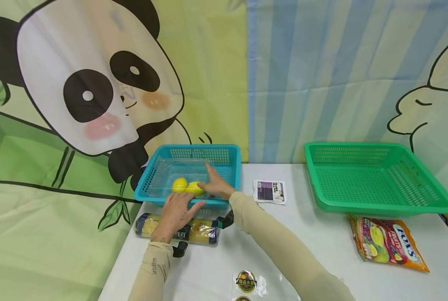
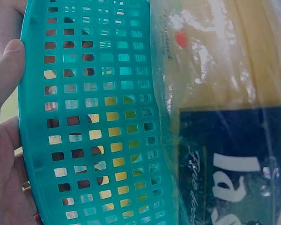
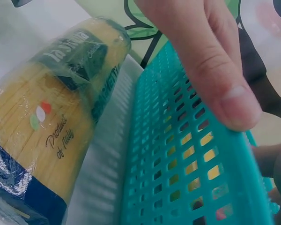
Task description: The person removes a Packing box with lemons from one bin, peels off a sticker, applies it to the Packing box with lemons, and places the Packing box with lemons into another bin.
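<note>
Against a panda backdrop, the right hand [image 1: 215, 187] reached with relaxed fingers over lemons [image 1: 186, 186] in the blue basket [image 1: 229, 155], apparently mid-pick; the left hand [image 1: 176, 212] rested open on the rim.

The head camera looks forward and down over the white table [image 1: 216, 267], while both wrist cameras sit close against the perforated teal plastic basket [image 2: 98, 122] and the clear-wrapped packet of yellow spaghetti [image 3: 42, 131], which all three views share.
</note>
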`<action>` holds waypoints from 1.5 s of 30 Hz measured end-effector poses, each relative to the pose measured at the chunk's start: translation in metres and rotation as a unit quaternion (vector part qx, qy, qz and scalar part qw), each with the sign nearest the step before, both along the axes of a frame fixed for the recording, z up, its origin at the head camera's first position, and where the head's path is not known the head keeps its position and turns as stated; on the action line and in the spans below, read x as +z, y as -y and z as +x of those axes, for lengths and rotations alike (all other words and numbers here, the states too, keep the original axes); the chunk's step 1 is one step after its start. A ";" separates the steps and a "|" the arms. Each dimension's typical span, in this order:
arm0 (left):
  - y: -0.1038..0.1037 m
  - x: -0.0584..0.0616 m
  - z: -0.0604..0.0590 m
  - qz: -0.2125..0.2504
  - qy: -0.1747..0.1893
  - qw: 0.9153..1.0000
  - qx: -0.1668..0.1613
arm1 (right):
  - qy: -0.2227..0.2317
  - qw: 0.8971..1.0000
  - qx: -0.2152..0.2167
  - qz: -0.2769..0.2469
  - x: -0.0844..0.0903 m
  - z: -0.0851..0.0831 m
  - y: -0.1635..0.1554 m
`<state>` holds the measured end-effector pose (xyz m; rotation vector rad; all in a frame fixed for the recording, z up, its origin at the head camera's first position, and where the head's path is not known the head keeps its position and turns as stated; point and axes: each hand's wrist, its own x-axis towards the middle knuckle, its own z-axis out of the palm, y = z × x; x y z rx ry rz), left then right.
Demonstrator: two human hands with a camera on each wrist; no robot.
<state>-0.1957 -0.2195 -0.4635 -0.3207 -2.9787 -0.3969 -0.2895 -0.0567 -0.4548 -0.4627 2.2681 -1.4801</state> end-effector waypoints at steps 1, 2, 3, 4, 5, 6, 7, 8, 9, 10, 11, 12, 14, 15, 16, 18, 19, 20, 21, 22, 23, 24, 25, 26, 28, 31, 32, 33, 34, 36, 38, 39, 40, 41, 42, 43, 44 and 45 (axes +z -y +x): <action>0.000 0.000 0.000 -0.001 -0.001 1.000 -0.001 | -0.001 1.000 -0.007 -0.004 -0.001 -0.001 0.000; -0.001 -0.001 0.000 0.000 0.000 1.000 -0.001 | -0.003 1.000 -0.015 -0.006 -0.003 -0.002 -0.001; -0.001 -0.001 0.000 -0.001 -0.001 1.000 0.000 | 0.003 1.000 -0.022 -0.016 -0.005 -0.003 -0.002; -0.002 -0.002 0.000 -0.001 -0.001 1.000 0.000 | 0.008 0.999 -0.026 -0.024 -0.007 -0.003 -0.002; -0.002 -0.002 0.000 -0.001 -0.001 1.000 0.000 | 0.015 0.999 -0.029 -0.032 -0.008 -0.004 -0.003; -0.003 -0.003 0.000 -0.002 -0.002 1.000 -0.001 | 0.020 0.999 -0.031 -0.038 -0.009 -0.005 -0.004; -0.003 -0.003 0.000 -0.002 -0.001 1.000 0.000 | 0.025 0.998 -0.032 -0.041 -0.009 -0.005 -0.005; -0.004 -0.003 0.000 0.000 0.001 1.000 0.002 | 0.028 0.998 -0.032 -0.041 -0.010 -0.005 -0.006; -0.004 -0.004 0.000 0.001 0.002 1.000 0.003 | 0.031 0.998 -0.032 -0.043 -0.009 -0.005 -0.007; -0.004 -0.004 0.000 0.002 0.004 1.000 0.004 | 0.033 0.998 -0.032 -0.039 -0.008 -0.004 -0.008; -0.004 -0.004 0.000 0.003 0.003 1.000 0.004 | 0.034 0.998 -0.033 -0.036 -0.008 -0.004 -0.009; -0.004 -0.004 0.000 0.004 0.003 1.000 0.004 | 0.035 0.998 -0.035 -0.033 -0.007 -0.004 -0.010; -0.005 -0.004 0.000 0.004 0.004 1.000 0.006 | 0.036 0.998 -0.040 -0.030 -0.005 -0.004 -0.012; -0.005 -0.004 0.000 0.003 0.003 1.000 0.006 | 0.037 0.998 -0.046 -0.031 -0.005 -0.004 -0.013; -0.005 -0.005 0.000 0.003 0.002 1.000 0.006 | 0.040 0.997 -0.051 -0.032 -0.004 -0.004 -0.014; -0.005 -0.006 0.001 0.000 0.000 1.000 0.006 | 0.039 0.997 -0.060 -0.036 -0.003 -0.004 -0.017; -0.006 -0.006 0.001 0.001 0.000 1.000 0.006 | 0.034 0.997 -0.065 -0.035 -0.003 -0.004 -0.018; -0.006 -0.006 0.001 0.001 0.000 1.000 0.006 | 0.028 0.997 -0.070 -0.035 -0.002 -0.004 -0.020; -0.006 -0.007 0.002 0.002 -0.001 1.000 0.005 | 0.022 0.996 -0.076 -0.034 -0.001 -0.004 -0.022; -0.006 -0.007 0.002 0.003 -0.001 1.000 0.004 | 0.017 0.996 -0.077 -0.035 0.001 -0.004 -0.024; -0.006 -0.007 0.002 0.003 -0.002 1.000 0.004 | 0.009 0.996 -0.080 -0.035 0.004 -0.004 -0.026; -0.006 -0.007 0.003 0.004 -0.002 1.000 0.003 | 0.005 0.996 -0.080 -0.036 0.007 -0.005 -0.029; -0.006 -0.007 0.003 0.005 0.000 1.000 0.004 | 0.002 0.996 -0.081 -0.038 0.010 -0.005 -0.031; -0.005 -0.007 0.003 0.004 0.002 1.000 0.005 | 0.001 0.996 -0.079 -0.044 0.015 -0.005 -0.034; -0.005 -0.007 0.002 0.003 0.010 1.000 0.007 | 0.003 0.996 -0.072 -0.053 0.024 -0.005 -0.039; -0.003 -0.005 0.000 -0.001 0.026 1.000 0.011 | 0.003 0.996 -0.061 -0.060 0.040 -0.005 -0.048; -0.003 -0.004 0.000 -0.002 0.029 1.000 0.011 | 0.001 0.997 -0.057 -0.060 0.045 -0.005 -0.051; -0.003 -0.004 0.000 -0.002 0.031 0.999 0.011 | 0.000 0.997 -0.054 -0.063 0.050 -0.005 -0.054; -0.002 -0.003 -0.001 -0.002 0.032 0.999 0.012 | 0.001 0.997 -0.051 -0.064 0.056 -0.006 -0.056; -0.002 -0.002 -0.001 -0.001 0.031 0.999 0.013 | 0.006 0.997 -0.047 -0.068 0.068 -0.006 -0.062; -0.001 -0.002 -0.001 0.003 0.029 0.999 0.014 | 0.012 0.996 -0.042 -0.079 0.079 -0.007 -0.067; -0.001 -0.002 -0.001 0.005 0.028 1.000 0.015 | 0.012 0.996 -0.040 -0.082 0.085 -0.007 -0.070; -0.001 -0.002 -0.001 0.006 0.026 1.000 0.015 | 0.010 0.996 -0.039 -0.083 0.091 -0.007 -0.074; -0.001 -0.002 -0.001 0.008 0.024 1.000 0.015 | 0.007 0.996 -0.036 -0.085 0.097 -0.007 -0.078; 0.000 -0.001 -0.001 0.009 0.022 1.000 0.015 | 0.002 0.996 -0.034 -0.085 0.103 -0.006 -0.082; 0.000 -0.001 -0.001 0.010 0.021 1.000 0.015 | -0.001 0.996 -0.032 -0.088 0.108 -0.005 -0.086; 0.000 -0.001 -0.001 0.011 0.021 1.000 0.015 | -0.004 0.996 -0.031 -0.089 0.113 -0.004 -0.090; 0.001 0.000 -0.001 0.010 0.020 1.000 0.015 | -0.006 0.995 -0.030 -0.092 0.117 -0.003 -0.094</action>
